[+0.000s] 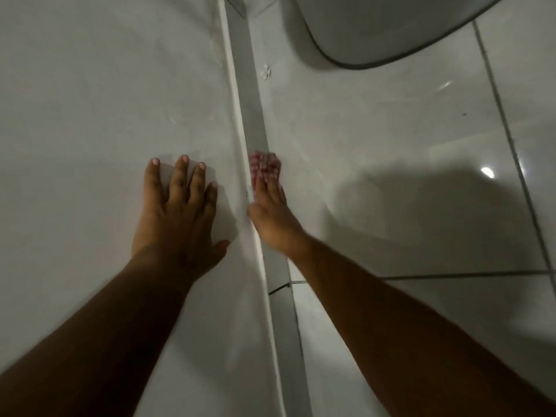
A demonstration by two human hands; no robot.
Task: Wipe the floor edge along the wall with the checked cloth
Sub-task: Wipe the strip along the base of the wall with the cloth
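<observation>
Two bare arms reach out from the bottom of the view toward the spot where the wall meets the floor. The left hand (177,206) lies flat on the white wall (90,100). Its fingers (180,176) are spread apart and hold nothing; it looks like it props the person up.

The right hand (270,212) is down on the floor (391,145), right beside the grey strip (252,109) that runs along the bottom of the wall. Its fingers are stretched out and close together, and they press on the checked cloth (264,164). The red and white cloth pokes out past the fingertips and touches the grey strip. It looks a bit blurry, so the hand may be moving. How much of the cloth sits under the hand cannot be seen.

The step in hand seems to be the wiping itself, partway along the edge. Next, the right hand likely needs to push the cloth on along the strip, staying tight in the corner. Farther ahead, some small white bits (266,72) lie on the floor near the strip, and a big white rounded thing (376,25) stands beyond them.
</observation>
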